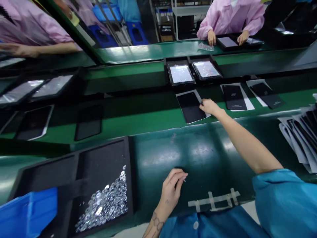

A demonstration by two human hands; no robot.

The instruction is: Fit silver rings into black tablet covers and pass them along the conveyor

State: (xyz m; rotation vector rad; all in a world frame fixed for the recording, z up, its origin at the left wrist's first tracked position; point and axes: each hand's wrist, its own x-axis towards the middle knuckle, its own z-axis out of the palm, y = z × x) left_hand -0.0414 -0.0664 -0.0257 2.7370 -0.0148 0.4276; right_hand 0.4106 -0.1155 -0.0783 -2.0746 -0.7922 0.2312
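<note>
From my remote seat I count two hands on the person's side of the green conveyor belt (158, 129). The right hand (208, 106) reaches across and rests at the edge of a black panel (190, 107), its fingertips (201, 103) bunched together in a pinch on something too small for me to make out. The panel lies flat on a white backing sheet (204, 114), slightly angled on the belt, with two more black panels (234, 97) on white sheets to its right. The left hand (172, 188) hangs over a dark green mat (198, 155) near the person, its fingers pressed together; I cannot tell whether they hold anything. Beyond the panels, two black foam trays (180, 74) each hold one tablet, screen up. Nearest the left hand, a black foam tray (99, 172) holds a heap of silver washers (105, 203) in one compartment, and a blue plastic bin (27, 211) sits beside it. A stack of panels (299, 138) lies at the right. Across the belt, a co-worker in a pink smock (230, 19) has both hands on a tablet (226, 42).
</note>
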